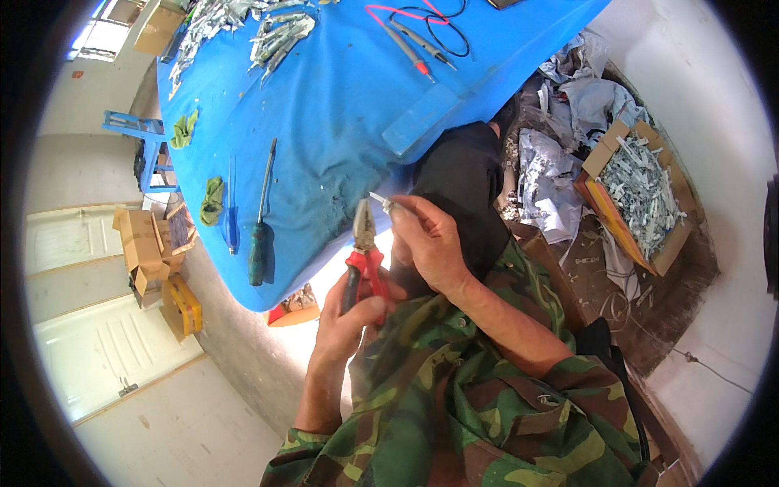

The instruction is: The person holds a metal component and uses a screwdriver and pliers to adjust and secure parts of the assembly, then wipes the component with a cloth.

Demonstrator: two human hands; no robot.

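My left hand (pixel 358 310) is closed round the red and black handles of a pair of pliers (pixel 364 235), whose metal jaws point up and away from me. Just to the right, my right hand (pixel 432 241) pinches a small whitish strip-like piece (pixel 380 199) between thumb and fingers. Its thin end reaches toward the plier jaws; whether the two touch I cannot tell. On the blue cloth left of the pliers lie a green-handled screwdriver (pixel 258 243) and a slim blue-handled tool (pixel 231 219).
Test probes (pixel 410 50) with red and black leads lie at the far side of the blue-covered table (pixel 324 130). Piles of silvery strips (pixel 280 40) sit at far left. A cardboard box (pixel 645 191) full of strips stands right, beside plastic bags (pixel 545 174). Boxes (pixel 144 243) stand left.
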